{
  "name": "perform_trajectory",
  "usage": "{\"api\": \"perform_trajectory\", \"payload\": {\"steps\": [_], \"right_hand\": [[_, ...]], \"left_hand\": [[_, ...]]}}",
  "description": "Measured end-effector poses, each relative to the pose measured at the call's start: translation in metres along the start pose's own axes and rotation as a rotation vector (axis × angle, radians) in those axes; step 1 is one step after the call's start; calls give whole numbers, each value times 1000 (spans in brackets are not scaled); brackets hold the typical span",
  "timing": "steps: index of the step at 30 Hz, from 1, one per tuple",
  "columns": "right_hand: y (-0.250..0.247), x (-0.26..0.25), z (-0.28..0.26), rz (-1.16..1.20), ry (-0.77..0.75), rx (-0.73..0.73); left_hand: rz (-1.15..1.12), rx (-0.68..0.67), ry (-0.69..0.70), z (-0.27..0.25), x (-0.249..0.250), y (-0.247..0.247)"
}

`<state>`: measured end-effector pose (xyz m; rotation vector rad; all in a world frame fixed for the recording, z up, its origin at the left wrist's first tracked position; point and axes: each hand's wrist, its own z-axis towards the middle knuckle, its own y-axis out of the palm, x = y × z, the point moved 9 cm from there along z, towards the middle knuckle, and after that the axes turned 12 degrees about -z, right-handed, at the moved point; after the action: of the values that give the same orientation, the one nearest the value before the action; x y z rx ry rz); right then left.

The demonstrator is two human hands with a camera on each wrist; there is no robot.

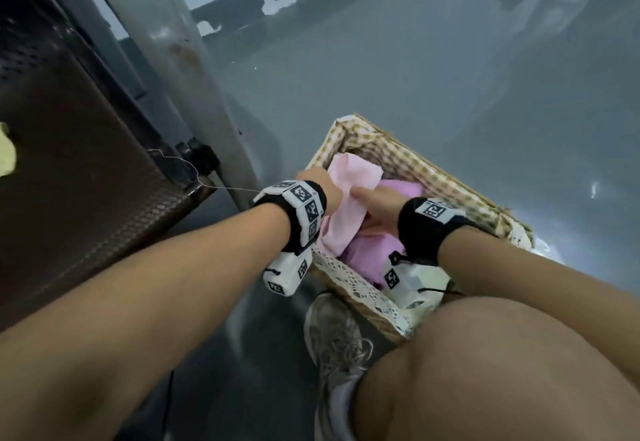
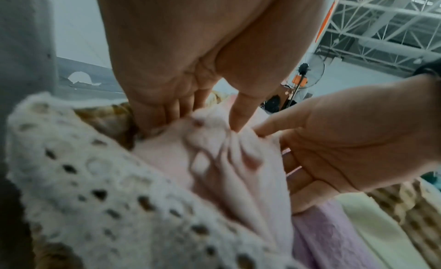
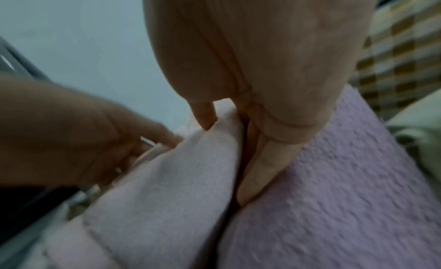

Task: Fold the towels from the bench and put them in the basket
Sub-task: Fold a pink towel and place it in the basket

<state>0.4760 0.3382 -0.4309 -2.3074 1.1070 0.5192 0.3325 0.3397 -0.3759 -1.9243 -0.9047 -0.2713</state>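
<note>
In the head view a bare knee fills the lower right corner, with a grey sneaker on the grey floor beside it. Past them both forearms reach into a wicker basket lined with checked cloth and lace. The left hand and right hand hold a pale pink towel, folded into a soft, slightly rumpled pad, inside the basket on top of a lilac towel. The brown perforated bench stands to the left, a scrap of yellow cloth at its edge.

From the left wrist, the left hand pinches the pink towel, fingers behind and thumb in front, bunching it into creases just inside the lace trim. The right hand grasps the same towel from the other side. The lilac towel and a cream one lie below.

From the right wrist, blurred, the right hand clasps the pink towel between thumb and fingers against the nubbly lilac towel.
</note>
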Motion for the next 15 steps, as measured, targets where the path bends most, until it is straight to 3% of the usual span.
{"api": "perform_trajectory", "payload": {"steps": [7,11,13,15], "right_hand": [[1,4,30,-76,54,24],[-2,-4,16,-168,80,-5],[-12,-22,2,-333,49,46],[-27,-56,-20,-646,-47,156]], "left_hand": [[126,-103,-14,5,-1,24],[27,-124,35,-1,0,10],[-41,-122,60,-9,-1,-6],[-127,-52,95,-22,-1,-32]]}}
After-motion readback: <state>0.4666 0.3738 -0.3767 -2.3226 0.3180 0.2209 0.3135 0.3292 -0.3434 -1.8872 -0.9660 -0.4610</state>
